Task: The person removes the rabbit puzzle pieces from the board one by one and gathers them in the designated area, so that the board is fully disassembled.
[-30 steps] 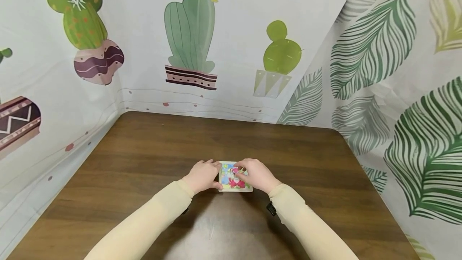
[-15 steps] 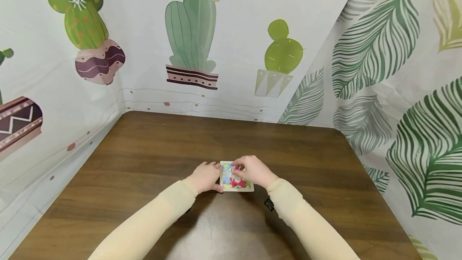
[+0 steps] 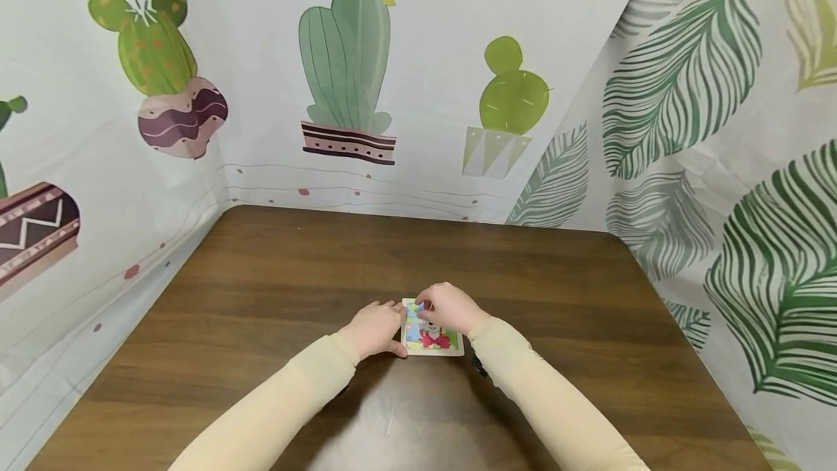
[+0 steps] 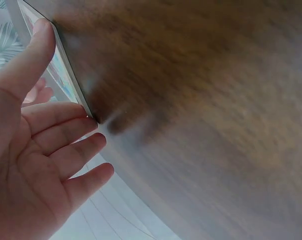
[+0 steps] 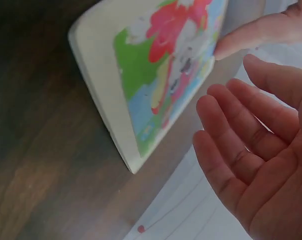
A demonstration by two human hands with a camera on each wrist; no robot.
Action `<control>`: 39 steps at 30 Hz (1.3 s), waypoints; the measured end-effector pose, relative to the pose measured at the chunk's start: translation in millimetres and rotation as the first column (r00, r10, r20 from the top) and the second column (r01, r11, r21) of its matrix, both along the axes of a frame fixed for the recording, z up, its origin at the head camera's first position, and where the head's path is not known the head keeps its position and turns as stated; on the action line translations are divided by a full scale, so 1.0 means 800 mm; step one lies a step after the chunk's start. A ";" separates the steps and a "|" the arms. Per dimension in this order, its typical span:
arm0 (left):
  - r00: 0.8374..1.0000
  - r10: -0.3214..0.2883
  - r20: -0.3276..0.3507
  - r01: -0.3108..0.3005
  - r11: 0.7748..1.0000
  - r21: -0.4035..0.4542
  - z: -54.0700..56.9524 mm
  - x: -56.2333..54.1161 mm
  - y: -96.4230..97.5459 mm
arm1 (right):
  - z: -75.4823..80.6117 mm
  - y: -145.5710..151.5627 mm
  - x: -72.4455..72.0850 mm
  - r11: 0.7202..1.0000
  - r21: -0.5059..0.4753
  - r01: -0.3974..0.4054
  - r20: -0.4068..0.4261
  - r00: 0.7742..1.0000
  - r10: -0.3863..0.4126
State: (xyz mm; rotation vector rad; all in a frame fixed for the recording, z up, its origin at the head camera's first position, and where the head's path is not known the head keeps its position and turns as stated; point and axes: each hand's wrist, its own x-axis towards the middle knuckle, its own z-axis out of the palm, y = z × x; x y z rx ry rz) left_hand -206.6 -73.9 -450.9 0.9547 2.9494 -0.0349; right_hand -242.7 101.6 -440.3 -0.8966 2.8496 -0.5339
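Observation:
A small square puzzle board [image 3: 434, 352] with a pale border lies flat on the table, showing a cartoon animal in pink and red against blue and green. My left hand [image 3: 373, 329] touches its left edge; in the left wrist view the thumb [image 4: 43, 37] rests on the border and the fingers extend fairly straight near the other corner. Over the upper left part of the picture hovers my right hand [image 3: 451, 309], fingers loosely bent. Nothing shows between the right thumb and fingers [image 5: 216, 115] in the right wrist view. Whether the right fingertips touch the picture cannot be told.
The brown wooden table [image 3: 314, 260] extends around the board on all sides. A white cloth [image 3: 431, 93] printed with cacti and leaves hangs behind and beside it. Dark wrist straps show partly under both pale sleeves.
My right hand has shifted left and a little away from me across the picture, uncovering more of its right side. The left hand stays at the board's left edge.

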 end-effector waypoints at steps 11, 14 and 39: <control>1.000 -0.015 -0.004 0.015 0.997 0.073 0.003 0.001 0.006 | -0.020 -0.008 -0.009 0.997 0.068 -0.044 -0.109 0.993 0.051; 1.000 -0.014 0.000 0.014 0.997 0.075 0.003 0.000 0.008 | -0.023 -0.010 -0.011 0.995 0.093 -0.021 -0.132 0.991 0.033; 0.997 0.061 0.041 -0.065 0.991 0.120 -0.006 -0.012 -0.003 | -0.026 -0.018 -0.014 0.986 0.165 -0.037 -0.277 0.957 0.082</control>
